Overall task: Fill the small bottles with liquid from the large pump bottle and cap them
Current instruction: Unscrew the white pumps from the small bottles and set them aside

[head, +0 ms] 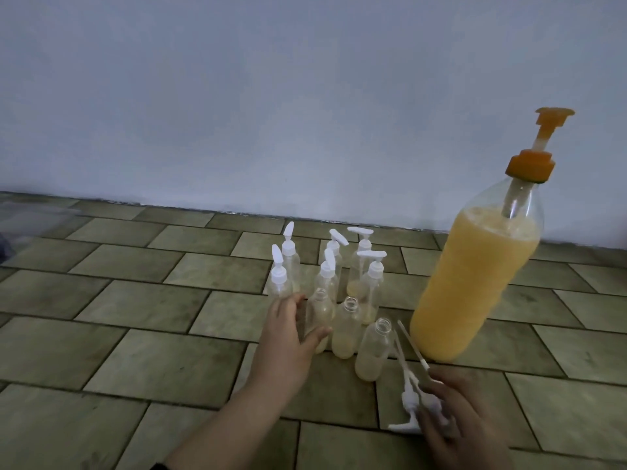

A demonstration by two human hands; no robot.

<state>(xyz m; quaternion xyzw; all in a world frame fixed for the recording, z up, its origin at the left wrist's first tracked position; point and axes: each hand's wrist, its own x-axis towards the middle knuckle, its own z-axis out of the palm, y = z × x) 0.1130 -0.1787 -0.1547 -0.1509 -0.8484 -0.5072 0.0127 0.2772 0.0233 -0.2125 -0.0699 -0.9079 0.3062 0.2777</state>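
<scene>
Fingers [441,395] of right hand [468,425] blur over loose pump caps [409,401] — grip unclear

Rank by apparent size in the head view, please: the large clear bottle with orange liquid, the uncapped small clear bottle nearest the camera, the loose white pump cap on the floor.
1. Large clear bottle with orange liquid
2. Uncapped small clear bottle
3. Loose white pump cap, tube included; close to second, so uncertain.

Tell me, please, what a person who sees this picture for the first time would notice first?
First the large pump bottle, nearly full of orange-yellow liquid, standing on the tiled floor at the right. Next the cluster of small clear bottles in the middle: the back ones carry white pumps, three front ones are uncapped. The left hand grips one uncapped bottle, and the right hand reaches the loose white pump caps on the floor.
</scene>
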